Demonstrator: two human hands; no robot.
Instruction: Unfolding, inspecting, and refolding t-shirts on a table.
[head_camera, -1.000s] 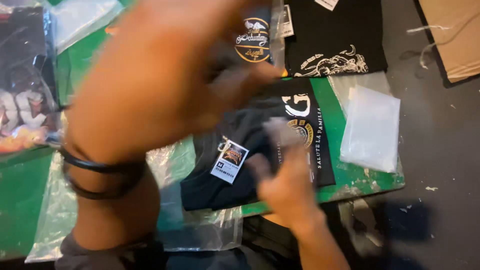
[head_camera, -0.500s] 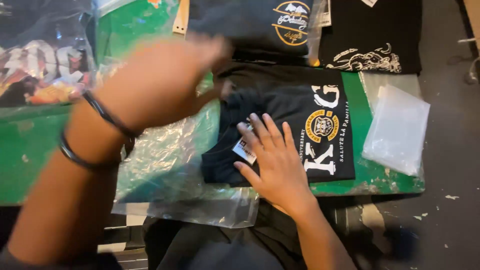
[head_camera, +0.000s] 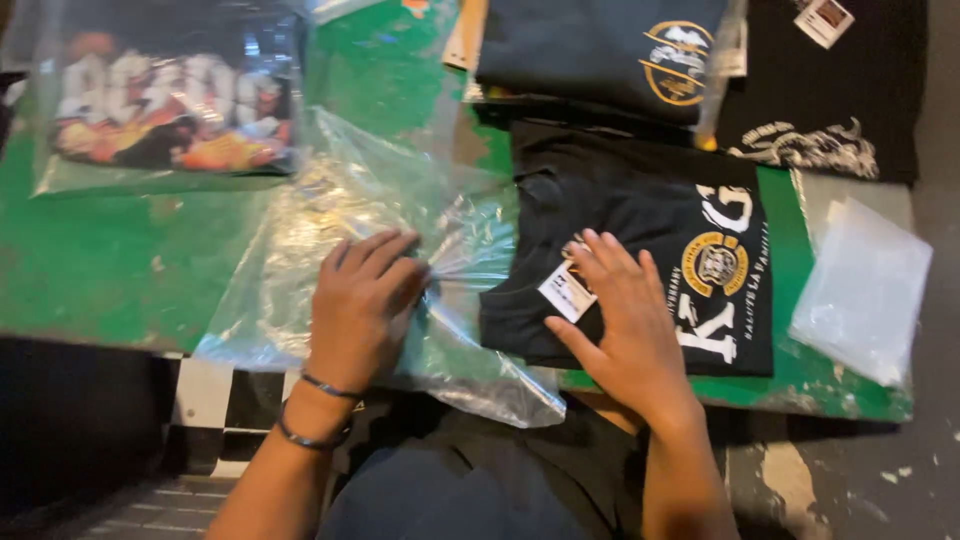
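A folded black T-shirt (head_camera: 660, 215) with a white and gold print lies on the green table (head_camera: 110, 260). A white tag (head_camera: 566, 291) hangs at its left edge. My right hand (head_camera: 622, 320) rests flat on the shirt, fingers spread, fingertips by the tag. My left hand (head_camera: 363, 305) presses flat on a clear plastic bag (head_camera: 300, 215) that lies just left of the shirt, its edge meeting the shirt.
A bagged shirt with a colourful print (head_camera: 170, 105) lies at the far left. A dark bagged shirt with a gold emblem (head_camera: 600, 50) and a black shirt with a white drawing (head_camera: 850, 110) lie at the back. Flat clear bags (head_camera: 865, 290) sit at the right edge.
My left hand has come down from in front of the camera onto the clear bag. My right hand has settled flat on the black shirt. The view has shifted left.
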